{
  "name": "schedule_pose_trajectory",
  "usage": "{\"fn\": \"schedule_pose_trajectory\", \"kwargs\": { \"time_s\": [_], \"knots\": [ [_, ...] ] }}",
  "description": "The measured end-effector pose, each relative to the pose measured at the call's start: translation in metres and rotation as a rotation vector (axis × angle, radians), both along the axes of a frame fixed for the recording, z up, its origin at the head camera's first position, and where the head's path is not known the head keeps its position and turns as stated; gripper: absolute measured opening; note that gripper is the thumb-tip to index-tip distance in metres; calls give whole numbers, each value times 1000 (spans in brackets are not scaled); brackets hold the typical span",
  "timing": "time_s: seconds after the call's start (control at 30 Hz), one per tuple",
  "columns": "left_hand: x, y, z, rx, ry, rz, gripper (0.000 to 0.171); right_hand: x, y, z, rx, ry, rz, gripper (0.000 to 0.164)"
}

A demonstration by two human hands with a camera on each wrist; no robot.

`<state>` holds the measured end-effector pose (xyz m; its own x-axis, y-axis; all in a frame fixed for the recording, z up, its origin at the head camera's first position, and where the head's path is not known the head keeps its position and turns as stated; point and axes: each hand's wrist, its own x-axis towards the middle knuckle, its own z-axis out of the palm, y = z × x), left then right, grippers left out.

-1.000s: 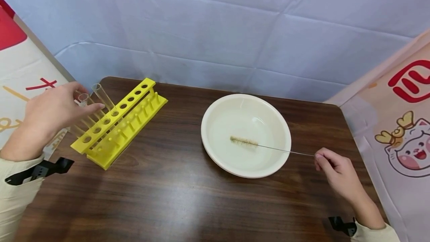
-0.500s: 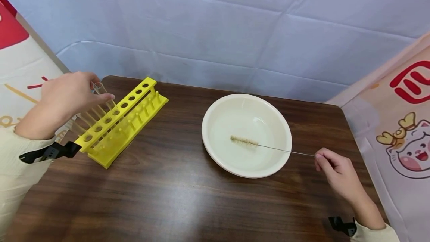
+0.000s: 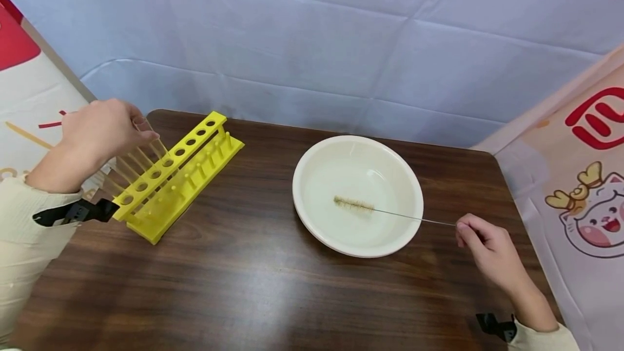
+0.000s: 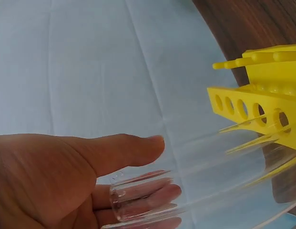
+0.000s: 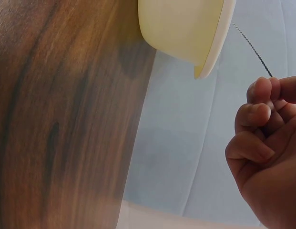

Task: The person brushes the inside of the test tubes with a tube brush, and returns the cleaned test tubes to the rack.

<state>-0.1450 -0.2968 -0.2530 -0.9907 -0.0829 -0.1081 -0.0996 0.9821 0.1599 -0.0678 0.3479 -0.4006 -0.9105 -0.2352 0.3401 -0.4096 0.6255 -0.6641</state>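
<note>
At the left of the head view, my left hand [image 3: 99, 131] is around the upper end of a clear glass test tube [image 3: 157, 145], thumb on one side and fingers on the other. That tube stands in the yellow test tube rack [image 3: 187, 177] beside several others. In the left wrist view, the fingers [image 4: 164, 195] show through the glass near a tube's mouth. My right hand [image 3: 492, 253] pinches the thin twisted wire handle [image 3: 439, 223] of a test tube brush. The tan bristles [image 3: 353, 204] lie inside the white basin [image 3: 358, 249]; the wire crosses its rim.
Several holes at the far end of the rack hold no tubes, and a row of yellow pegs [image 3: 209, 158] runs along its base. The dark wooden table [image 3: 273, 297] carries rack and basin. Pale blue cloth [image 3: 302, 42] hangs behind; printed panels [image 3: 592, 177] stand at both sides.
My left hand has moved right along the tubes to the one nearest the rack's middle, its fingers now around the top. The right hand and brush stay practically still.
</note>
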Motion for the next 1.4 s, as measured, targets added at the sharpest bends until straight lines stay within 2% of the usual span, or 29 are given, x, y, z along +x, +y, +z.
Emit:
{"fn": "schedule_pose_trajectory", "kwargs": {
  "time_s": [0.4,0.63,0.8,0.93,1.07,1.2,1.3,1.4],
  "knots": [
    [1,-5,14,98,110,18,35,2,1,-2,0,-11,-7,31],
    [2,-10,28,108,173,35,37,1,1,-1,8,-8,-7,30],
    [7,-8,39,142,209,69,40,0,1,-2,9,4,1,30],
    [12,-3,48,196,294,75,41,0,1,-2,7,8,3,31],
    [15,5,53,333,384,65,32,0,1,-2,3,7,1,34],
    [13,18,50,558,482,46,14,0,0,-3,-2,4,1,31],
    [12,31,47,713,578,13,10,0,0,-3,-4,4,-1,30],
    [11,47,43,828,665,-13,9,1,0,-3,-2,7,0,31]
  ]
}}
